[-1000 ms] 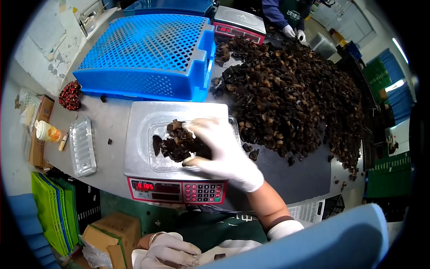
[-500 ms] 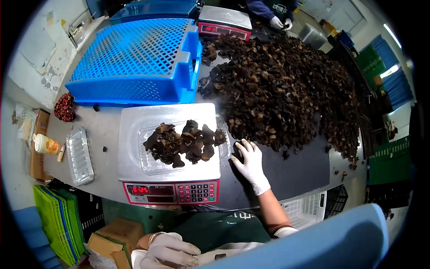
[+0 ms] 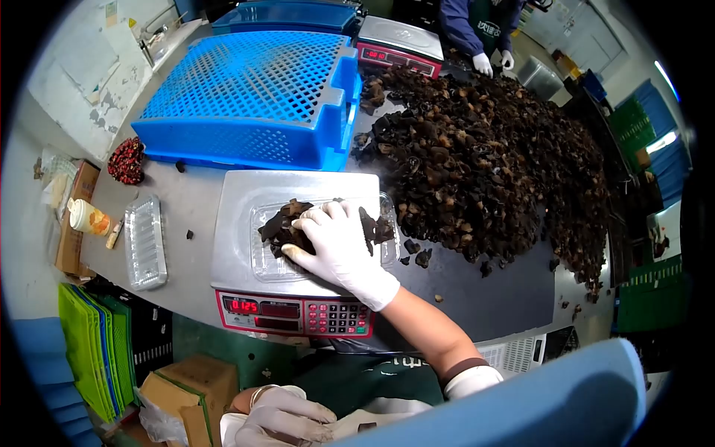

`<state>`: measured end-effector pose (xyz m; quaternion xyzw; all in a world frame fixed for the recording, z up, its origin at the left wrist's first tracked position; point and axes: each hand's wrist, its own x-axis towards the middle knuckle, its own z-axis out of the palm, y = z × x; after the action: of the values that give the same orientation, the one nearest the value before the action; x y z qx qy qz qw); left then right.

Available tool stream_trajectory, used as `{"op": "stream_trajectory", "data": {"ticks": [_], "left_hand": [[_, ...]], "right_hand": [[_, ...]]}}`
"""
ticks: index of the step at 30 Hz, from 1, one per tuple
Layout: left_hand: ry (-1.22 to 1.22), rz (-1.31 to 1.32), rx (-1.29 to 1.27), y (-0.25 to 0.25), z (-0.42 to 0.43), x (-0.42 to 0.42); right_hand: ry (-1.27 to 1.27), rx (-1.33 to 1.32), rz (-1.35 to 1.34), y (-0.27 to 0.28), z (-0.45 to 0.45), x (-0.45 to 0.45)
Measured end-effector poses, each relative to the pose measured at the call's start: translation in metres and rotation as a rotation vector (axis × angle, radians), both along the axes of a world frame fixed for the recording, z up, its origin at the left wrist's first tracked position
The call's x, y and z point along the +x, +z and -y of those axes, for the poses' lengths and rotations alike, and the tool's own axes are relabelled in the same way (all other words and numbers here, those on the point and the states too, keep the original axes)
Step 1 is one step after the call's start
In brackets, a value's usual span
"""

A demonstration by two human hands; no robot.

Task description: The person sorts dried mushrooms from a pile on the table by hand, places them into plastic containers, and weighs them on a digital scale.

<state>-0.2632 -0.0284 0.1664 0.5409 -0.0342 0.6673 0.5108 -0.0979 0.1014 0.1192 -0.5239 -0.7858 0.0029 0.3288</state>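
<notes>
My right hand (image 3: 331,242), in a white glove, lies over dark wood ear mushrooms (image 3: 283,223) in a clear plastic tray (image 3: 261,261). Its thumb is spread from the fingers, which touch the pile; the palm side is hidden. Under the tray is a silver-topped scale (image 3: 234,216), its red display reading 0.125. My left hand (image 3: 287,417), gloved too, rests low in front of my dark green apron (image 3: 357,384). Its fingers are stretched out and slightly bent, with nothing visible in them.
A large heap of wood ears (image 3: 484,164) covers the table's right side. Behind my scale sits a blue perforated crate (image 3: 238,82). An empty clear tray (image 3: 145,242) and a paper cup (image 3: 89,217) stand left. Across the table, a co-worker's gloved hands (image 3: 484,64) are near a second scale (image 3: 398,45).
My right hand has moved left from the table beside the tray onto the wood ears in it. A few loose pieces now lie right of the tray. My left hand stays put.
</notes>
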Motion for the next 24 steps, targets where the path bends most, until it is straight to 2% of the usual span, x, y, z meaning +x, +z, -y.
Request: {"op": "stream_trajectory", "data": {"ticks": [3,5,7,9,11,12,14,17,19,21,24], "left_hand": [[0.008,0.001,0.000,0.000,0.002,-0.003],[0.009,0.005,-0.002,-0.002,0.002,-0.005],[0.012,0.010,-0.010,-0.004,0.004,-0.007],[0.009,0.012,-0.010,-0.005,0.004,-0.008],[-0.003,0.016,-0.010,-0.005,0.003,-0.008],[-0.010,0.022,-0.006,-0.006,0.002,-0.007],[-0.023,0.027,-0.004,-0.006,0.002,-0.006],[-0.047,0.030,-0.002,-0.006,0.001,-0.003],[-0.063,0.030,0.001,-0.006,0.000,-0.001],[-0.072,0.031,0.005,-0.005,-0.001,0.001],[-0.078,0.030,0.007,-0.005,0.000,0.003]], "right_hand": [[-0.012,-0.041,0.040,-0.004,-0.003,-0.005],[0.045,0.044,-0.241,0.012,0.009,0.005],[0.128,0.003,-0.635,0.018,0.019,0.025],[-0.071,-0.295,-0.996,0.019,0.045,0.053],[-0.230,-0.308,-1.263,0.030,0.060,0.071],[-0.348,-0.363,-1.148,0.018,0.069,0.094],[-0.388,-0.303,-1.195,-0.015,0.086,0.130],[-0.514,-0.247,-1.177,-0.020,0.104,0.148],[-0.503,-0.247,-1.218,-0.027,0.109,0.152],[-0.507,-0.216,-1.099,-0.028,0.104,0.142],[-0.375,-0.173,-0.893,-0.019,0.096,0.117]]}}
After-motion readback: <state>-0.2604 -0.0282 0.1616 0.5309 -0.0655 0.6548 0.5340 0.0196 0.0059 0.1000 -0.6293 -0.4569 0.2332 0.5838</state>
